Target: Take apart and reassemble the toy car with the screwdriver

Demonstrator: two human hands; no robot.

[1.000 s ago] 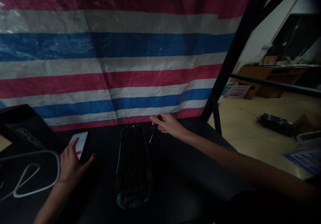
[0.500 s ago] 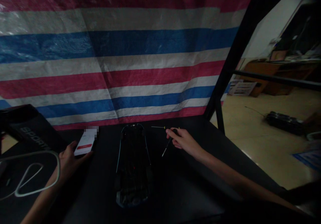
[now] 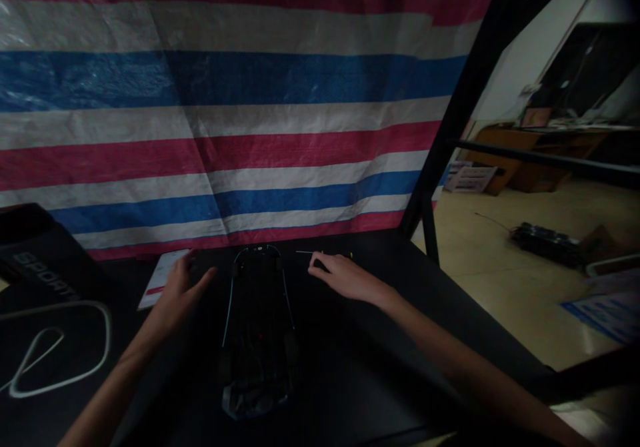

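A dark model car chassis (image 3: 256, 327) lies lengthwise in the middle of the black table (image 3: 370, 367). My left hand (image 3: 181, 290) hovers just left of it with fingers spread and holds nothing; a lit phone (image 3: 159, 275) lies flat under its fingertips. My right hand (image 3: 345, 277) rests palm down to the right of the chassis, fingers stretched flat. A small dark shape sits under its index fingertip, too dim to name. A thin tool with a yellow grip (image 3: 325, 254) lies just beyond that hand.
A red, white and blue striped tarp (image 3: 225, 100) hangs behind the table. A black bag with white lettering and a white looped line (image 3: 50, 300) covers the left side. A black frame post (image 3: 450, 133) stands at the right, with open floor and a dark case (image 3: 545, 241) beyond.
My left hand let go of the phone, which now lies flat, and moved right toward the chassis. My right hand went back toward the thin tool and flattened; the screwdriver it held no longer shows.
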